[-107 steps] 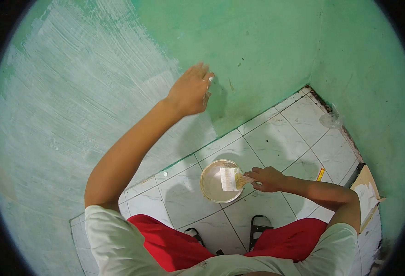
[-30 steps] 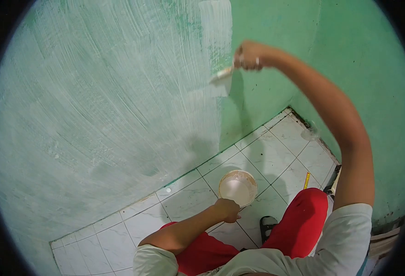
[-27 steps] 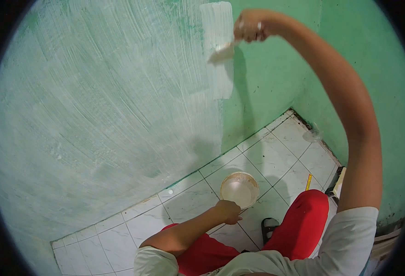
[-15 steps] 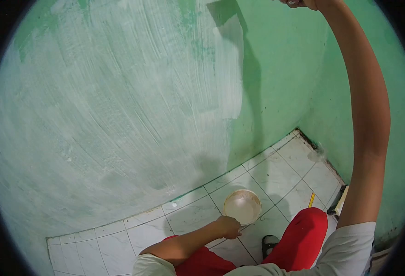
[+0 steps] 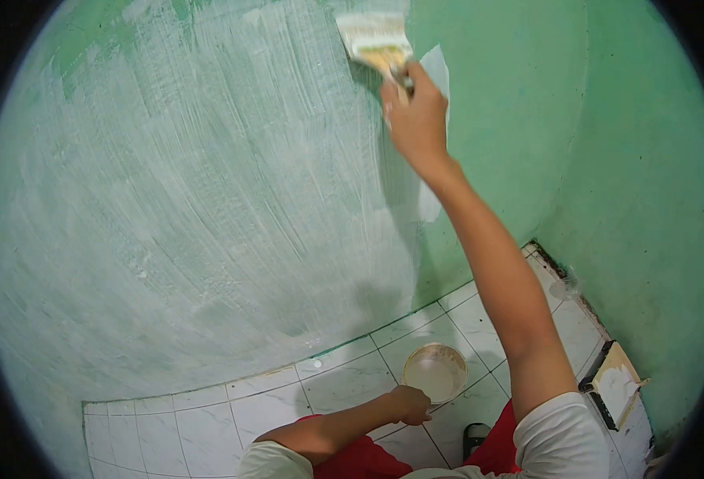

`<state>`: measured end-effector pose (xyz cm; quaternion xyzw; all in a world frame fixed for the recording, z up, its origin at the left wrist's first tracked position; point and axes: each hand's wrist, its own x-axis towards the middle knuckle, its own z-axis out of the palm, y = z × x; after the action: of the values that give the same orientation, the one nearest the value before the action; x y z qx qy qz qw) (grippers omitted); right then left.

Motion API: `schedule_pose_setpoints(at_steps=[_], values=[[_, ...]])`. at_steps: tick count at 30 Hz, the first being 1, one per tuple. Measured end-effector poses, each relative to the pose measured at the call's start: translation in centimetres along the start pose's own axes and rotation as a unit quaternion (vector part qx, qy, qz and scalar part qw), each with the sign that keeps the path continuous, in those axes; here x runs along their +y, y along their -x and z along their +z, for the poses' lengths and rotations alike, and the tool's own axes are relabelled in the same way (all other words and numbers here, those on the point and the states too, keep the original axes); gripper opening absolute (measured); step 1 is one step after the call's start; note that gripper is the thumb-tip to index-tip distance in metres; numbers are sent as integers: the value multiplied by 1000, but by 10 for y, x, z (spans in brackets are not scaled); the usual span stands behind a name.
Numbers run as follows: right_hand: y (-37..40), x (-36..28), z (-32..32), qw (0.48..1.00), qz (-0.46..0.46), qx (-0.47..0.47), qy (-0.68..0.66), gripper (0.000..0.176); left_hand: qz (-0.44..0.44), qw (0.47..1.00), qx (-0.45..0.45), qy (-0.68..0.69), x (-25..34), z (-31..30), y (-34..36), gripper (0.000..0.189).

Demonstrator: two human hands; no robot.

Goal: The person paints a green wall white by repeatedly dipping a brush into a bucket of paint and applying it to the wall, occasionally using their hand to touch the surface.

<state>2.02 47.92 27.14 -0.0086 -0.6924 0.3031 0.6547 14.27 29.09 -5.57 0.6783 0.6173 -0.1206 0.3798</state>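
Observation:
My right hand (image 5: 422, 120) is closed round the handle of a wide paintbrush (image 5: 374, 36) whose bristles are coated white. The brush is up against the wall, near the upper right border of a streaky white painted area (image 5: 208, 184). Down low, my left hand (image 5: 409, 405) grips the near rim of a round tub (image 5: 464, 375) with whitish paint inside. Its fingers are partly hidden from above.
Bare green wall (image 5: 511, 120) continues right of the paint to a corner. White floor tiles (image 5: 340, 375) meet the wall's foot. A paint-smeared tray (image 5: 617, 389) lies at the right. A dark sandal (image 5: 475, 437) shows beside my red trousers (image 5: 360, 459).
My right hand has swung down and left from the top edge, bringing the paintbrush into view on the white area. The left hand still grips the tub. The tray now shows more fully.

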Motion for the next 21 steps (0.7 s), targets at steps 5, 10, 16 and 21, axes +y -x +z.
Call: schedule_pose_setpoints(at_steps=[5, 10, 16, 21], values=[[79, 26, -27, 998, 27, -35, 50, 16, 0, 1000, -6, 7, 1, -4, 10, 46], [79, -2, -80, 955, 124, -198, 184, 20, 3, 1000, -12, 16, 3, -1, 9, 48], [-52, -51, -88, 832, 151, -440, 301, 14, 32, 999, 26, 2, 1, 4, 8, 49], [-196, -80, -30, 729, 249, -514, 376, 26, 10, 1000, -14, 26, -3, -3, 5, 46]])
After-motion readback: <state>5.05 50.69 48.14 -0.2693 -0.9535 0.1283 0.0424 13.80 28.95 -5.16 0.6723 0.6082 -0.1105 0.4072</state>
